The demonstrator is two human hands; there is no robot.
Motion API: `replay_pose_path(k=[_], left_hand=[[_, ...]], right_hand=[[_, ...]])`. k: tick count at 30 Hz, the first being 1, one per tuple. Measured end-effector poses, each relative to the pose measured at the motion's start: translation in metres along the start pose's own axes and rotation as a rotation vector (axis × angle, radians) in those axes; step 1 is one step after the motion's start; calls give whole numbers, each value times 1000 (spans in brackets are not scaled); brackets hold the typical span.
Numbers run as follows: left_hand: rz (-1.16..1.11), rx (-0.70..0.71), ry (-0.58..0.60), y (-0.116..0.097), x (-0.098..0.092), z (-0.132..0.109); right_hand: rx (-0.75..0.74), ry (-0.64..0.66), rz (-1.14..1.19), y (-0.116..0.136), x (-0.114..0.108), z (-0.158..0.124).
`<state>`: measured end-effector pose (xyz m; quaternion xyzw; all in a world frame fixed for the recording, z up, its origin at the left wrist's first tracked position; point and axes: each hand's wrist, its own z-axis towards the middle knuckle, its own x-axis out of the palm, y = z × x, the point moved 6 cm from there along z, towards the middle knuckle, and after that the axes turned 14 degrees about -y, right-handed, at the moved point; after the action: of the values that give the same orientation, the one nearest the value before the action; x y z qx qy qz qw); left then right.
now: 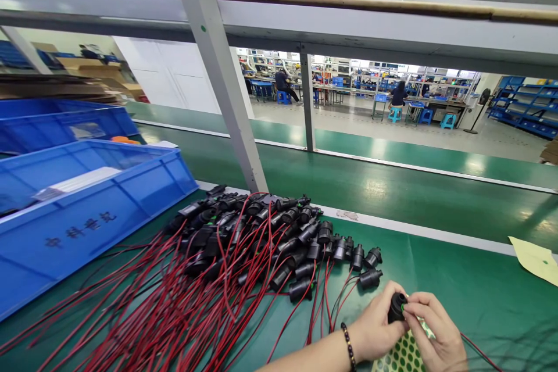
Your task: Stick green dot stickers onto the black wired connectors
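My left hand [375, 325], a beaded bracelet on its wrist, grips a black cylindrical part [396, 308] that looks like a small pump. The fingers of my right hand [438, 328] are pinched against this part's end, where a small green dot sticker [404, 306] shows. Beneath both hands lies a pale sheet of green dot stickers [399, 354], partly covered by them. A red wire [479, 350] runs out to the right of my right hand. To the left is a large heap of similar black parts [288, 244] with long red and black wires [174, 308].
Blue bins [100, 209] stand on the left of the green bench [436, 267]. A slanted grey post [222, 70] rises behind the heap to a shelf [370, 23] overhead. A yellow paper [536, 258] lies at the right. People sit at far workstations.
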<state>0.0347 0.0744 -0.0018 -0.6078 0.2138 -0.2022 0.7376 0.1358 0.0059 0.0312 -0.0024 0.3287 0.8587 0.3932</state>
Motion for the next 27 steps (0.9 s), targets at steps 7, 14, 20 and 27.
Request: replay_pose_path(k=[7, 14, 20, 27], left_hand=[[-63, -8, -23, 1, 0, 1], [41, 2, 7, -4, -1, 0], [47, -1, -32, -2, -5, 4], [36, 17, -47, 2, -5, 4]], right_hand=[[-255, 126, -91, 10, 0, 4], [-197, 92, -88, 11, 0, 2], [-184, 33, -137, 4, -3, 1], [-268, 199, -199, 7, 2, 2]])
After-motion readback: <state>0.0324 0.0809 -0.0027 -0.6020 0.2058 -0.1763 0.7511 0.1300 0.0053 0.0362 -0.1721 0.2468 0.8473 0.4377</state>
